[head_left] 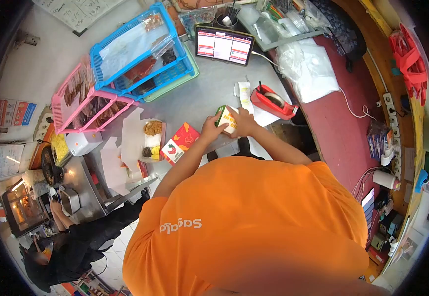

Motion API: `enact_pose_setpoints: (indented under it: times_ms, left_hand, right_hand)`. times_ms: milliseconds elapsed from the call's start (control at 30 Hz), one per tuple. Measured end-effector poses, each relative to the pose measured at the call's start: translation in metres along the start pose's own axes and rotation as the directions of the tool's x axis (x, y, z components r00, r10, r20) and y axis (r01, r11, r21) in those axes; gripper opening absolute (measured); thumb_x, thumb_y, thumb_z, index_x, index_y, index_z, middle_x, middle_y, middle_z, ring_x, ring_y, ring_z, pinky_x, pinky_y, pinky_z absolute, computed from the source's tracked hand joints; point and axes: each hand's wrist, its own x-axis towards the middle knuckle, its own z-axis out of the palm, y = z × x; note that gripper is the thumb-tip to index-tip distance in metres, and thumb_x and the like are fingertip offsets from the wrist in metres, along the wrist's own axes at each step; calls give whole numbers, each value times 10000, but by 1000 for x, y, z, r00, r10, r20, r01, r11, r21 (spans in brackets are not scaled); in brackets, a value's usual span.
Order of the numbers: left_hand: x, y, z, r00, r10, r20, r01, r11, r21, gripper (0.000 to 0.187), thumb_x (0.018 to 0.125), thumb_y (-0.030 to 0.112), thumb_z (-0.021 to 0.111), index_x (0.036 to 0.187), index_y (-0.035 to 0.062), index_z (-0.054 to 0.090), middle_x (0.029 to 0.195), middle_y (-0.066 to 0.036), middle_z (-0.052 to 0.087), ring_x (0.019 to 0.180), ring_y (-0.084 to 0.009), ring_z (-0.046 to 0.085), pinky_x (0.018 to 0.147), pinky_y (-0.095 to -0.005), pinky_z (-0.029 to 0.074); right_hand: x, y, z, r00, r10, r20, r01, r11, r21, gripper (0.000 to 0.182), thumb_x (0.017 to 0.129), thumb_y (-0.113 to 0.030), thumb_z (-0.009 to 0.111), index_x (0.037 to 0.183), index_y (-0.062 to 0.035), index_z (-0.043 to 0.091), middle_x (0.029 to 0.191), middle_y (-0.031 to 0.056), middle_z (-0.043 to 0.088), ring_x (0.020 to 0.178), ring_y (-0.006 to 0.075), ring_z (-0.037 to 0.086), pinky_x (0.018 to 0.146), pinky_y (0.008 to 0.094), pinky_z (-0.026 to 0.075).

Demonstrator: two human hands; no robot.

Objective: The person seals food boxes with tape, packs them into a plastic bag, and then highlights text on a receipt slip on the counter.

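Note:
Both my hands hold a small white, green and yellow box (pixel 228 120) over the front edge of the metal counter. My left hand (pixel 213 129) grips its left side, and my right hand (pixel 244 122) wraps round its right side. Just left of my left forearm lies a red and white printed box (pixel 180 142). Farther left, an open white box (pixel 152 141) holds fried food and smaller items. Right of my hands stands a red tape dispenser (pixel 273 102), with a paper receipt (pixel 244 96) beside it.
A tablet (pixel 224 46) stands at the counter's back. Blue baskets (pixel 140 54) and a pink basket (pixel 96 106) are stacked back left. White plastic bags (pixel 307 71) lie at the right, by a red surface (pixel 340 128). A co-worker in black (pixel 96 232) is at lower left.

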Motion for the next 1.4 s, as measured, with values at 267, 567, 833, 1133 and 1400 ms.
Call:
enact_pose_setpoints:
  times_ms: [267,567,833,1133,1400]
  left_hand:
    - [-1,-19,73,978,-210,-5,126,608,-784,706,809,102,669,1410,70,300,1144,-132,541,1026,-187,541,898,-289,436]
    - [-18,50,54,912,-325,-251,167,852,-496,518,920,281,552,1302,-1,346,1132,-125,566,969,-172,577,822,-298,476]
    - [16,34,70,828,-533,-176,113,466,-878,507,943,368,477,1289,13,372,1181,-138,550,1047,-208,564,894,-345,440]
    - [16,103,66,854,-519,32,102,106,-989,415,959,476,355,1235,189,473,1131,-13,575,977,-162,530,891,-368,412]
    - [-6,141,40,916,-396,62,-20,-200,-980,394,983,393,323,1209,96,453,1052,-64,555,981,-179,547,832,-353,496]
  right_hand:
    - [-31,26,-13,983,-173,-60,164,978,-128,1121,479,-381,819,1432,-223,250,1182,219,395,1109,370,403,894,457,330]
    - [-56,179,-90,828,162,-536,2,956,292,312,720,-249,716,898,-19,603,740,118,648,733,261,643,700,362,497]
    - [-70,240,-104,980,132,-148,-16,796,606,210,747,-134,716,857,6,604,671,114,650,574,145,615,533,289,471]
    - [-82,180,-130,945,113,-307,137,714,687,178,790,-175,694,771,-7,639,669,51,635,602,108,579,577,260,457]
    - [-32,20,-132,883,-275,-379,426,809,406,377,713,-245,765,918,-14,548,612,62,576,536,148,558,511,281,430]
